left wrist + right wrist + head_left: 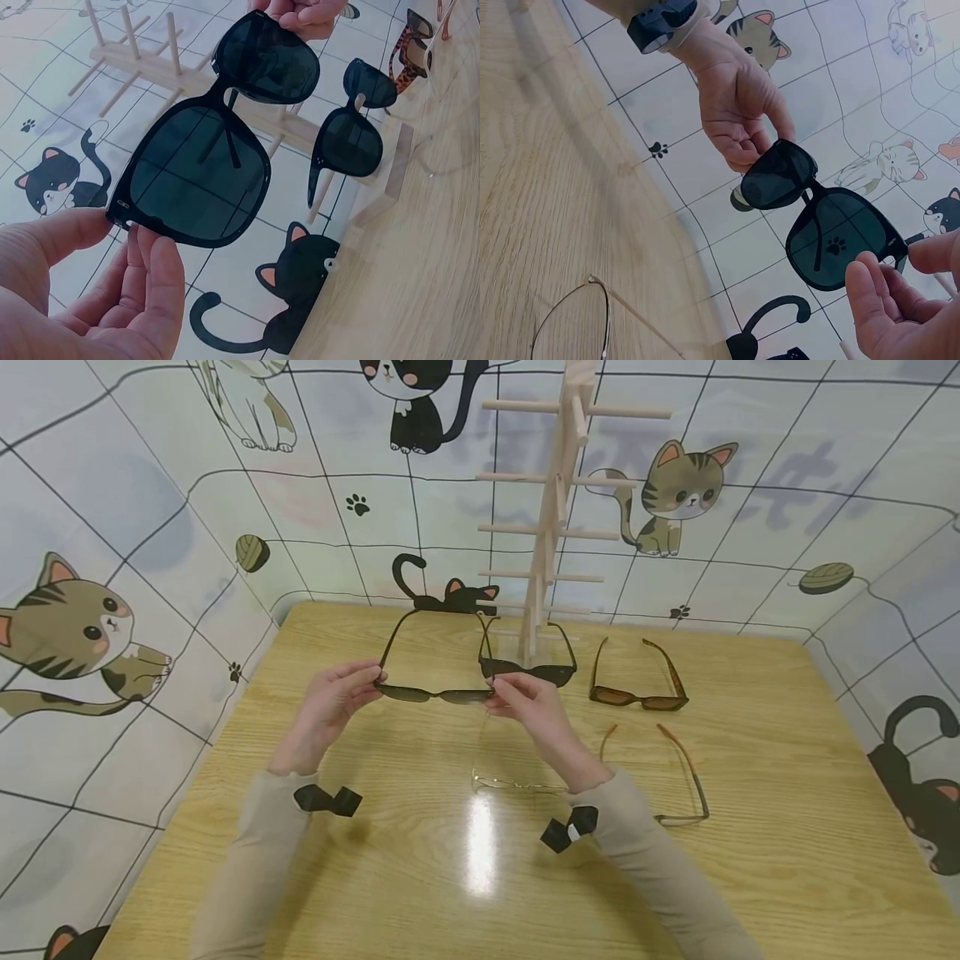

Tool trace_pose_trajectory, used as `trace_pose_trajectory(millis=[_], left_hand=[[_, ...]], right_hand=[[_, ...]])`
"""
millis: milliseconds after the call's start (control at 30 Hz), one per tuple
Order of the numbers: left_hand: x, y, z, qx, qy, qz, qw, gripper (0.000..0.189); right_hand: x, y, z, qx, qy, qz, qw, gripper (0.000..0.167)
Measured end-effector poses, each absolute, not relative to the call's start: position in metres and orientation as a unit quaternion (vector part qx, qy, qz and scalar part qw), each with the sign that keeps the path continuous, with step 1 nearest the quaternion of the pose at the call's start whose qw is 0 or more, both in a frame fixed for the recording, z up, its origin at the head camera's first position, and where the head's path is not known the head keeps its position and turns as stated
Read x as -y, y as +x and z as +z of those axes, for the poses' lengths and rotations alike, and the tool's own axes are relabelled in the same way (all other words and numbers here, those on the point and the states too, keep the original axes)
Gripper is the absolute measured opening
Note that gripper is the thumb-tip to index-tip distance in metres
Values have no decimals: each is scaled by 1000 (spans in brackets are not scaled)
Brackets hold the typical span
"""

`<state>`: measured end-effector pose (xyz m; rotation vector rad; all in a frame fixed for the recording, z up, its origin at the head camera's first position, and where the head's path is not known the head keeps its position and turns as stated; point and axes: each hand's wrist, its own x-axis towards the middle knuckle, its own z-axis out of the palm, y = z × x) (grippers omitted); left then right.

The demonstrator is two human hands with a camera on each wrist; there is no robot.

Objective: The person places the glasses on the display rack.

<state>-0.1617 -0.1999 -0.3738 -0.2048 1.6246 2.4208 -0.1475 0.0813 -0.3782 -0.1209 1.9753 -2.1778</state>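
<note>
Both hands hold a pair of black sunglasses [433,695] with dark lenses, raised over the table with its temples pointing away. My left hand [335,700] pinches the left hinge corner between thumb and fingers. At the opposite corner, my right hand [534,703] pinches the frame the same way. The left wrist view shows the sunglasses [196,176] large, with the left fingers [161,277] at the frame's end. In the right wrist view the right hand [907,296] grips the near corner and the left hand [739,109] the far one.
A wooden rack [546,518] with several pegs stands at the back; black sunglasses [551,674] rest at its base. Tortoiseshell sunglasses [637,700] lie to its right. Nearer are thin metal-framed glasses [510,786] and brown-templed glasses [693,777], partly behind the right arm. Cat-print cloth surrounds the table [405,877].
</note>
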Motion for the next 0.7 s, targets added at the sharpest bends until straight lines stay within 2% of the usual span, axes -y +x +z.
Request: trace_pose_trajectory(millis=[467,700], left_hand=[[171,-165,-371,-563,-50,815,125,19],[160,-166,-369,-559,-50,818,130,18]], right_hand=[[-113,-135,-373,-671,-41,-734,92,31],[-123,-128,-373,-667,-38,-741,73,25]])
